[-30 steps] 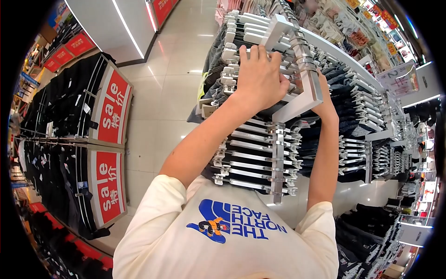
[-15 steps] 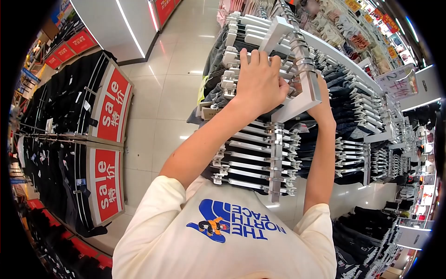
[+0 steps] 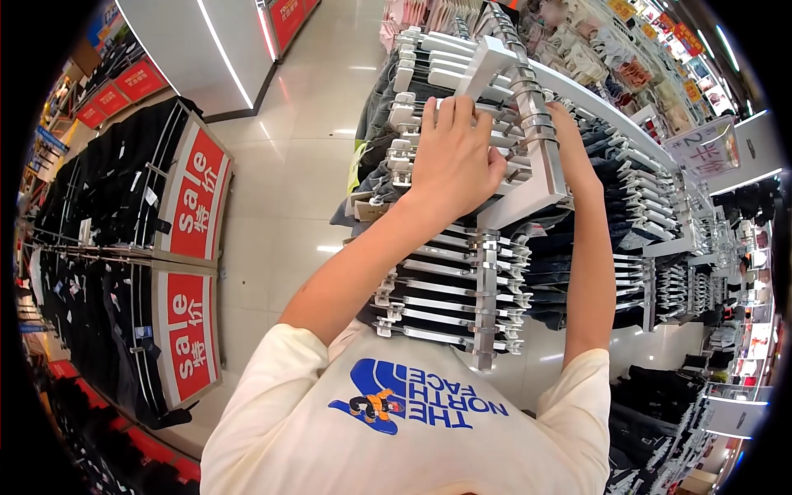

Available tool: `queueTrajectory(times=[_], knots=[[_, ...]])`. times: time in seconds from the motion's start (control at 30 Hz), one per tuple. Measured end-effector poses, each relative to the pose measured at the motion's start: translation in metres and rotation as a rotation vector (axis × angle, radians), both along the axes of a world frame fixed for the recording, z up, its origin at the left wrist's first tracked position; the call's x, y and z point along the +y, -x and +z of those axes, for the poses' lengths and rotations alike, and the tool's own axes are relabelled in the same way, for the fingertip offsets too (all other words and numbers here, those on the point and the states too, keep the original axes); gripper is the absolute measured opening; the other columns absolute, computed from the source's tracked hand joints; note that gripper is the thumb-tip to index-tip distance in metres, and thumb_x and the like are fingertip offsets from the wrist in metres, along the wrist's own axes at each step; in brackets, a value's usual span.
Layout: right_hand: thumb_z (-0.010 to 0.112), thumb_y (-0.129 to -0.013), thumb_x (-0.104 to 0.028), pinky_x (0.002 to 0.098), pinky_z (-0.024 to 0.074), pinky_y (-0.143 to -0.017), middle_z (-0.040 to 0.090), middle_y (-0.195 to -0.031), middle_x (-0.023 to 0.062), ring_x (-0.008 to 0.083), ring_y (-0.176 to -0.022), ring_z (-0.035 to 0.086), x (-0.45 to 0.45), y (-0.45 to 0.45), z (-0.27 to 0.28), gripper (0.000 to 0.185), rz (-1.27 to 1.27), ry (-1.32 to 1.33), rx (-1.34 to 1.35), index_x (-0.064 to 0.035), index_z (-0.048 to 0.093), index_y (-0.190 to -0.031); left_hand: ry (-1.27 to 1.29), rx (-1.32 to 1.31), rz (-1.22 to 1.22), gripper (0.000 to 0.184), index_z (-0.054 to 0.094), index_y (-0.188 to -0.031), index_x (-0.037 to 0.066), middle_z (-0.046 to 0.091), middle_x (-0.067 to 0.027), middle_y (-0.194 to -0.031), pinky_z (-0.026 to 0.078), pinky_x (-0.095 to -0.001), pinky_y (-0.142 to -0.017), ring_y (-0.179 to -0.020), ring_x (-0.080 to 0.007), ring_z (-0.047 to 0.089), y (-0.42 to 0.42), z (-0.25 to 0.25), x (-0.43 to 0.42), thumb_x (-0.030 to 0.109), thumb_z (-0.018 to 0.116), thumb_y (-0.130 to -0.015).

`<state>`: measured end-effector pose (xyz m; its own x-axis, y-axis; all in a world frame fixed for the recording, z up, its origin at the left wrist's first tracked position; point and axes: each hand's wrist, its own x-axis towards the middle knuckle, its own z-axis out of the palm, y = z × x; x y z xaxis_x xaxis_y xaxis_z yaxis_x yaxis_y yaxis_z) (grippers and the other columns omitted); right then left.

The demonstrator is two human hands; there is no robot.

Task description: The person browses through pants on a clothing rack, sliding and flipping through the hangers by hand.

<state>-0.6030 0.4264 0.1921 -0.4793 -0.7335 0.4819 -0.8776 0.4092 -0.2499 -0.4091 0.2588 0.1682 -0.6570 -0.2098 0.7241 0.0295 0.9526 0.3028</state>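
My left hand (image 3: 455, 157) lies back-up over a row of white clip hangers (image 3: 403, 122), its fingers curled onto them and its thumb beside the metal hooks. Dark and grey trousers (image 3: 379, 107) hang from these hangers. On the far side of the white rack arm (image 3: 528, 194), my right hand (image 3: 571, 144) is raised near the chrome rail (image 3: 538, 124). Its fingers are largely hidden there, so their grip does not show. Below both hands, more clip hangers with black garments hang on a front metal arm (image 3: 485, 289).
Sale bins (image 3: 198, 194) heaped with black clothes stand to the left, across a tiled aisle (image 3: 305, 173). More trousers on hangers (image 3: 652, 198) fill the rack to the right. A white pillar (image 3: 194, 49) rises at the upper left.
My right hand has moved up behind the rack arm, and its forearm has swung slightly outward. My left hand stays on the hangers, shifted slightly left. The view has tilted slightly.
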Motion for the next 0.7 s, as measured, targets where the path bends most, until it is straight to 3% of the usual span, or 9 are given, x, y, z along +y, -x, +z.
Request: queueTrajectory(times=[0.07,0.27,0.3,0.33,0.4,0.57,0.63,0.7], knots=[[0.041,-0.117,-0.041,0.034,0.0576,-0.099,0.07,-0.146,0.0141,0.0249,-0.132,0.069,0.008,0.054,-0.029,0.061,0.106,0.034,-0.453,0.0023,0.056,-0.156,-0.016,-0.012,-0.007,0.042,0.068,-0.116,-0.006,0.06,-0.0205,-0.125,0.037,-0.0586,-0.122,-0.128,-0.039,0.054,-0.002,0.002,0.0,0.026,0.068,-0.09],[0.038,-0.116,-0.054,0.0306,0.0616,-0.084,0.073,-0.143,0.0134,0.0219,-0.127,0.072,0.007,0.087,-0.033,0.072,0.005,-0.202,-0.387,0.001,0.055,-0.158,-0.021,0.034,0.0,0.04,0.068,-0.114,-0.005,0.059,-0.0197,-0.122,0.041,-0.0569,-0.12,-0.123,-0.038,0.056,-0.003,0.003,0.0,0.025,0.069,-0.087],[0.04,-0.115,-0.057,0.0301,0.0619,-0.081,0.074,-0.141,0.0125,0.0213,-0.126,0.073,0.005,0.081,-0.024,0.072,-0.01,-0.103,-0.63,-0.0005,0.057,-0.157,-0.031,0.037,0.011,0.04,0.068,-0.114,-0.005,0.059,-0.0197,-0.122,0.041,-0.0569,-0.12,-0.123,-0.038,0.056,-0.003,0.003,-0.001,0.025,0.069,-0.087],[0.04,-0.115,-0.057,0.0301,0.0619,-0.081,0.074,-0.141,0.0125,0.0213,-0.126,0.073,-0.003,0.052,-0.002,0.072,-0.003,-0.117,-0.628,-0.0005,0.057,-0.157,-0.026,0.043,0.009,0.038,0.069,-0.112,-0.005,0.059,-0.0194,-0.121,0.041,-0.0568,-0.119,-0.122,-0.0378,0.056,-0.004,0.004,0.0,0.025,0.069,-0.087],[0.042,-0.115,-0.058,0.0286,0.0615,-0.08,0.074,-0.141,0.0125,0.0209,-0.123,0.074,-0.026,-0.018,0.039,0.071,-0.137,0.233,-1.17,-0.0018,0.059,-0.155,-0.029,0.049,0.013,0.037,0.069,-0.11,-0.004,0.059,-0.019,-0.121,0.042,-0.0566,-0.119,-0.121,-0.0375,0.056,-0.004,0.003,0.0,0.025,0.069,-0.087],[0.045,-0.114,-0.059,0.0288,0.0612,-0.08,0.075,-0.138,0.0133,0.0197,-0.121,0.074,-0.027,-0.014,0.034,0.07,-0.133,0.235,-1.177,-0.002,0.061,-0.152,-0.024,0.074,0.021,0.034,0.069,-0.107,-0.003,0.059,-0.0181,-0.119,0.042,-0.0565,-0.119,-0.12,-0.0367,0.057,-0.003,0.001,0.0,0.024,0.069,-0.087],[0.039,-0.108,-0.031,0.0373,0.0658,-0.067,0.08,-0.104,0.0148,0.0219,-0.08,0.078,-0.033,-0.023,0.035,0.052,-0.1,0.434,-1.208,0.0019,0.072,-0.128,-0.02,0.079,0.018,0.033,0.069,-0.108,-0.002,0.059,-0.0179,-0.119,0.042,-0.0566,-0.119,-0.12,-0.0368,0.057,-0.003,0.002,0.0,0.024,0.069,-0.087],[0.038,-0.109,-0.031,0.0377,0.0661,-0.069,0.08,-0.107,0.0156,0.0224,-0.082,0.079,-0.031,-0.032,0.035,0.051,-0.095,0.448,-1.205,0.0023,0.07,-0.131,-0.013,0.08,0.008,0.032,0.07,-0.108,-0.001,0.059,-0.0178,-0.118,0.042,-0.0566,-0.118,-0.12,-0.0369,0.057,-0.002,0.001,0.0,0.024,0.07,-0.087]])
